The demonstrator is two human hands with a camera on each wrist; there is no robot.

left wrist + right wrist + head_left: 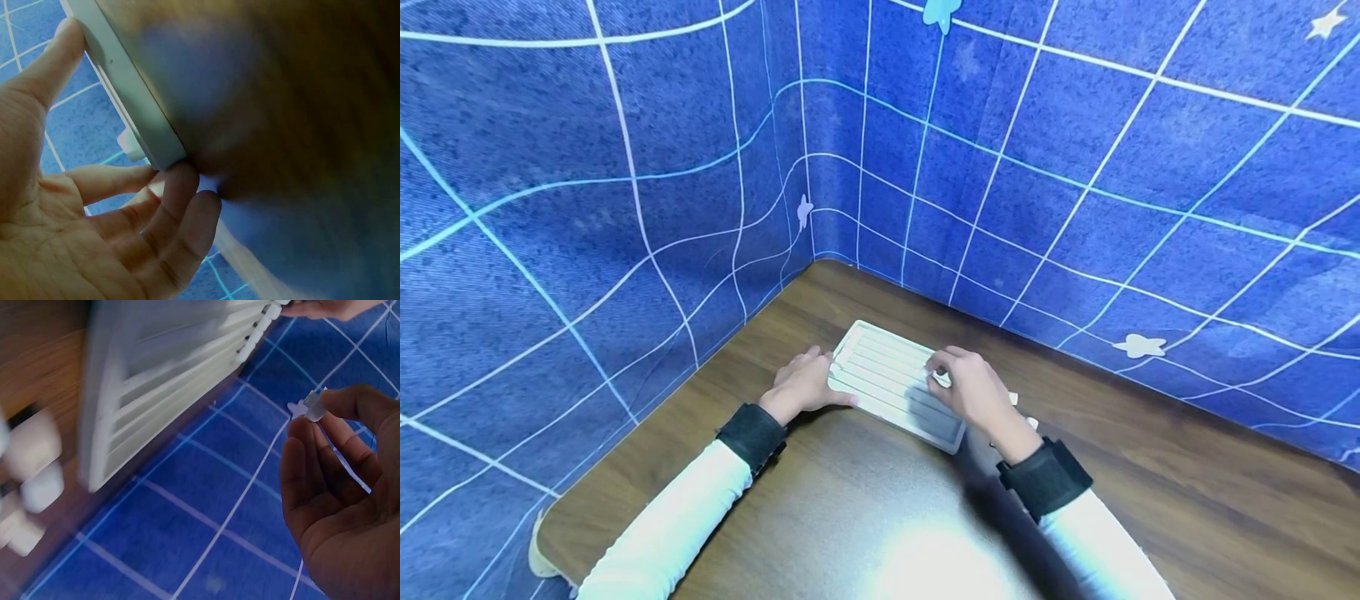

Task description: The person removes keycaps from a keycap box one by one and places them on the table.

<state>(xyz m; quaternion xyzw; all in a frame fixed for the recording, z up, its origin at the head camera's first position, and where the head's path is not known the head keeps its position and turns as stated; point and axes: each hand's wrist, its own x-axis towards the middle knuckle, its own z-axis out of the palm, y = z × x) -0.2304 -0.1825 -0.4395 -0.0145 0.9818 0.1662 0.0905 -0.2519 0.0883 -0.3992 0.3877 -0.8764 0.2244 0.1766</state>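
A white rectangular tray [880, 385] with long parallel grooves lies on the table. At its left end, my left hand [805, 382] grips it, thumb on the near edge; the left wrist view shows the fingertips at a corner of the tray [128, 87]. Over the tray's right part, my right hand [973, 392] pinches a small whitish, partly see-through piece [314, 407] between thumb and fingers, apart from the grooves. Several small white pieces [256, 334] sit in a row at the tray's end by the left hand. The small piece's exact kind is unclear.
Several small white pieces [39, 487], blurred, lie on the wooden table [850, 500] beyond the tray's right end, partly behind the right wrist. Blue cloth [1075, 167] with white grid lines stands along the table's back and left edges.
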